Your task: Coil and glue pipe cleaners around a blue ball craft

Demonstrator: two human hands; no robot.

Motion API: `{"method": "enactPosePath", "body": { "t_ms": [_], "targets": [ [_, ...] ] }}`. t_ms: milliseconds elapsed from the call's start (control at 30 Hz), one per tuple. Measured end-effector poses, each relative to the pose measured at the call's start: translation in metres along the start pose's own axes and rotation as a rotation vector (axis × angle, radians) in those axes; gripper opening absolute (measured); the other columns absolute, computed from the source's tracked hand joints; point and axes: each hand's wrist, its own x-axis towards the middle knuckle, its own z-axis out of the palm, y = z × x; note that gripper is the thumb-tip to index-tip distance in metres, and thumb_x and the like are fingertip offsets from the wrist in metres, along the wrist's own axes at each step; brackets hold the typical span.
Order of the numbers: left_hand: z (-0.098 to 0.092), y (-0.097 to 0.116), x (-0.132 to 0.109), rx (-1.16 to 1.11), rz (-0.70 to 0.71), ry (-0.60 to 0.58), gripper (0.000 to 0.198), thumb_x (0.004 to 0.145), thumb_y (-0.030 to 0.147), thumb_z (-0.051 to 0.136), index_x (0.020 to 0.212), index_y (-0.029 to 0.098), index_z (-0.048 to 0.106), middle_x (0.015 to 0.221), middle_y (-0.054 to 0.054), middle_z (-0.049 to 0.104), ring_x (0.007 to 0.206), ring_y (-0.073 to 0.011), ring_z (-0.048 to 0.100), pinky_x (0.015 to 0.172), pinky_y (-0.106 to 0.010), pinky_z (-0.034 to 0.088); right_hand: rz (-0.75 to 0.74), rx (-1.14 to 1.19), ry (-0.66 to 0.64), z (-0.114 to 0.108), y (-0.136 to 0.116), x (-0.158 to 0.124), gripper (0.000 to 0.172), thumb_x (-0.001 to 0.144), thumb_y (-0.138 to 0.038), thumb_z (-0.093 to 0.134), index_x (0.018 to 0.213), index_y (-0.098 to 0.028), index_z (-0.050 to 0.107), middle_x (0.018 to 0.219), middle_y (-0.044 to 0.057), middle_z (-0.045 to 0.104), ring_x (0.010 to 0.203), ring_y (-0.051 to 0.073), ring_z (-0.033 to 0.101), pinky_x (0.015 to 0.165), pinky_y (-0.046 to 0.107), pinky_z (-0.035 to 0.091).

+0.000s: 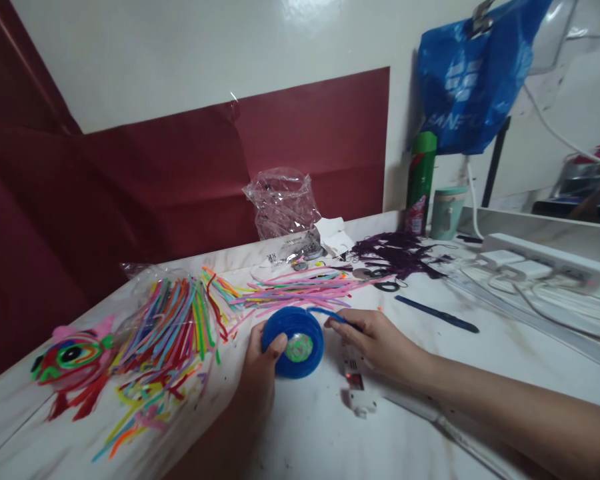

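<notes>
My left hand point(259, 370) is closed on the left side of a blue fuzzy disc point(311, 357), its thumb pressed on the front. The disc has a shiny greenish round centre and looks wound from pipe cleaner. From its top edge a loose blue pipe cleaner point(325, 312) runs to the right. My right hand point(387, 343) pinches that strand between thumb and fingers. Below the right hand, a white glue gun point(361, 400) with a small red light lies on the table, partly hidden by the hand.
Colourful pipe cleaners point(173, 313) and a pink-and-green animal figure point(75, 357) lie at left. Behind are pink pipe cleaners point(290, 288), a plastic bag point(283, 207) and purple threads point(400, 253). At right are a dark blue pen-like stick point(437, 313), a power strip point(570, 260) and a cup point(447, 213).
</notes>
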Motion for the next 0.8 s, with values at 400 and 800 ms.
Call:
{"method": "enactPosePath", "body": {
  "t_ms": [400, 800],
  "targets": [
    [0.005, -0.002, -0.001, 0.034, 0.026, 0.051, 0.059, 0.059, 0.045, 0.077, 0.106, 0.018, 0.053, 0.087, -0.003, 0.065, 0.079, -0.0208, 0.061, 0.073, -0.033, 0.048, -0.027, -0.01, -0.058, 0.007, -0.015, -0.015, 0.027, 0.094, -0.034, 0.039, 0.093, -0.019, 0.061, 0.07, 0.0, 0.059, 0.057, 0.014, 0.053, 0.058, 0.025, 0.045],
    [0.008, 0.004, -0.009, 0.168, 0.073, 0.062, 0.055, 0.064, 0.038, 0.073, 0.112, 0.017, 0.054, 0.094, -0.005, 0.065, 0.085, -0.021, 0.061, 0.078, -0.034, 0.049, -0.05, -0.072, -0.003, 0.006, -0.007, -0.012, 0.031, 0.092, -0.031, 0.044, 0.086, -0.016, 0.07, 0.067, 0.003, 0.065, 0.058, 0.015, 0.056, 0.054, 0.024, 0.043]
  ]
}}
